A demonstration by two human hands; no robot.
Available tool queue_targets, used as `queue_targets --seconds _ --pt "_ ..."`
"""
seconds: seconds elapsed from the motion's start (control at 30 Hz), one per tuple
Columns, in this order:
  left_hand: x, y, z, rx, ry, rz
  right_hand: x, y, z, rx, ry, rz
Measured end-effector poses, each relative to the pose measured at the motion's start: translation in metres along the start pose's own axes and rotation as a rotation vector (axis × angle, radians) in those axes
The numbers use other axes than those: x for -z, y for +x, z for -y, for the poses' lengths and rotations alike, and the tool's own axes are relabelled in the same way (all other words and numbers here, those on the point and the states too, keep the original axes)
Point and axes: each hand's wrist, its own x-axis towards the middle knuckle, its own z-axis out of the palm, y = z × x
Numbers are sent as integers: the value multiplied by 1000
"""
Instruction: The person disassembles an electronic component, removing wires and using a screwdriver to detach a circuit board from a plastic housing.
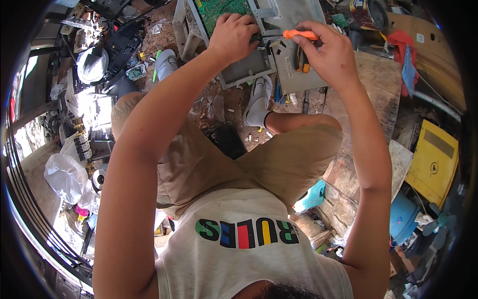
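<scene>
My right hand is closed around the orange handle of a screwdriver, whose shaft points left toward my other hand. Fingers curled, my left hand rests over a metal chassis beside a green circuit board. A small dark piece shows at its fingertips, too hidden to name. The screwdriver's tip seems to meet this dark piece. Under my right hand, pliers with black and orange handles lie on a flat grey metal panel.
A wooden board lies to the right, with a yellow panel and a blue bucket beyond it. Scrap electronics and a clear plastic bag crowd the left. My sandalled feet flank the chassis. A dark flat object lies between my legs.
</scene>
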Motion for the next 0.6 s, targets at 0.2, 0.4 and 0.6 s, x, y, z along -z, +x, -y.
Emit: queue_targets --seconds 0.2,0.4,0.6 --pt "0 0 1 3 11 10 -3 3 3 -37 27 36" --pt "0 0 1 -2 13 -1 -4 1 3 -85 58 39" --pt "-2 0 1 0 18 -1 -4 3 -2 -41 3 31"
